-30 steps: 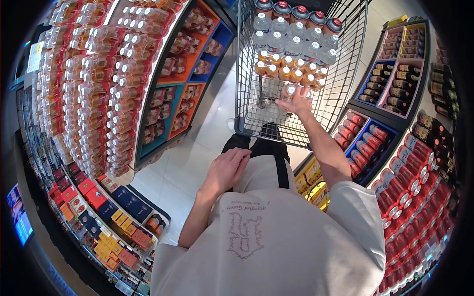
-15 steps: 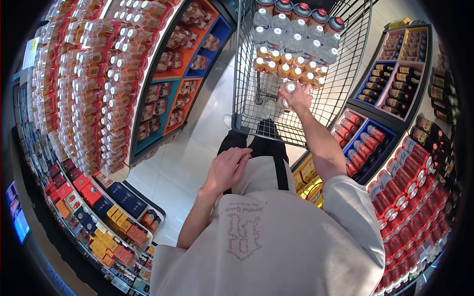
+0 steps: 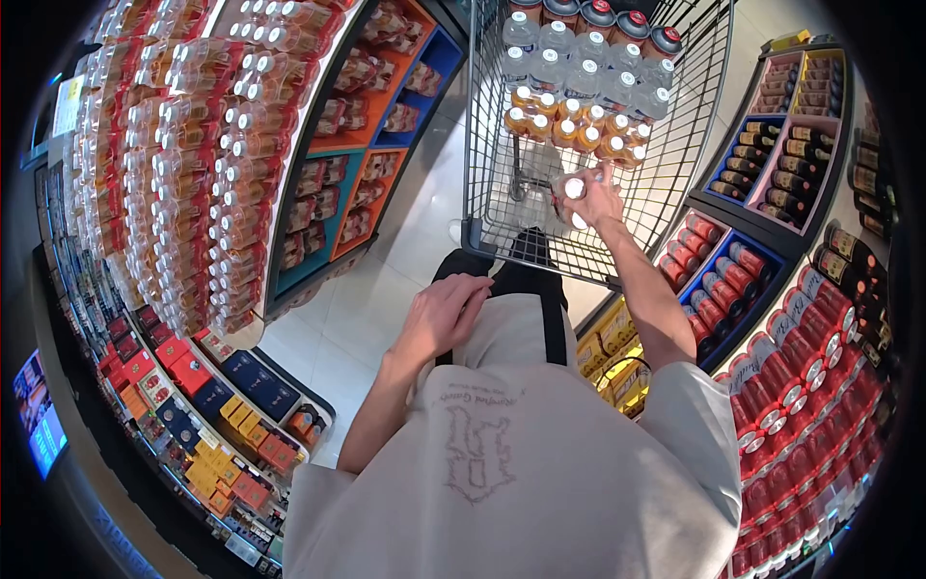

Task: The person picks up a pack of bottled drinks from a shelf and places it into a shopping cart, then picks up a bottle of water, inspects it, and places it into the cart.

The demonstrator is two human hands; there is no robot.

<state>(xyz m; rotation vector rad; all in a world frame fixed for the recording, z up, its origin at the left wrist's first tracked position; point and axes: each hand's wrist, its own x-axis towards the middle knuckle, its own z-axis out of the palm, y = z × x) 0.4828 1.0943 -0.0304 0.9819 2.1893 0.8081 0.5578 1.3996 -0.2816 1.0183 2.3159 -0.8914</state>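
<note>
My right hand (image 3: 600, 198) is inside the shopping cart (image 3: 467, 193), its fingers wrapped round clear white-capped bottles (image 3: 571, 191) near the end of the cart closest to me. Just beyond them stand several small orange-drink bottles (image 3: 569, 125) in rows. Behind those are clear bottles with white caps (image 3: 585, 75), then larger bottles with red and dark tops (image 3: 596, 17). My left hand (image 3: 449, 307) rests in front of my waist, outside the cart, fingers together and bent, with nothing visible in it.
Stacked packs of bottled drinks (image 3: 241, 164) fill a display on the left. Coloured cubby shelves (image 3: 362, 145) adjoin it. Boxed goods (image 3: 207, 463) lie at lower left. On the right are dark bottles (image 3: 801, 159) and red cans (image 3: 801, 357).
The view has shifted slightly, so the cart and shelves appear a little further right. My right hand still grips the bottles, which sit slightly lower. My left hand has barely moved.
</note>
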